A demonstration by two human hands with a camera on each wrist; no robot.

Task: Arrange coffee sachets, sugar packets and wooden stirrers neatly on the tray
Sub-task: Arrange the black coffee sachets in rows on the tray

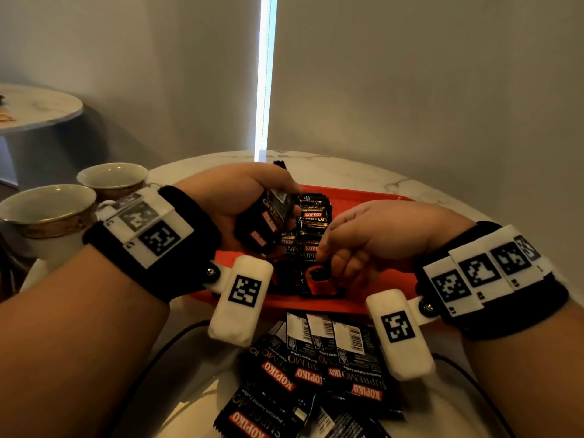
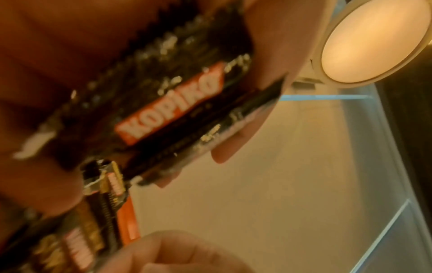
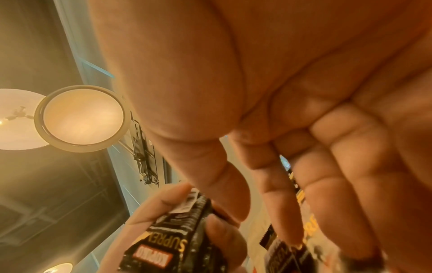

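Observation:
My left hand (image 1: pixel 281 200) grips a small stack of black Kopiko coffee sachets (image 1: pixel 271 219) above the left part of the red tray (image 1: pixel 363 197). The left wrist view shows this stack (image 2: pixel 168 103) close up, between thumb and fingers. More sachets (image 1: pixel 313 222) lie overlapping in a column on the tray. My right hand (image 1: pixel 328 257) reaches down over them, and its straight fingertips (image 3: pixel 287 234) touch a sachet on the tray (image 3: pixel 285 258). The right thumb stands apart from the fingers and holds nothing.
A loose heap of sachets (image 1: pixel 316 368) lies on the marble table (image 1: pixel 347 169) in front of the tray. Two gold-rimmed cups (image 1: pixel 47 207) (image 1: pixel 112 177) stand at the left. A dark cable runs across the table's near side. The tray's right half is bare.

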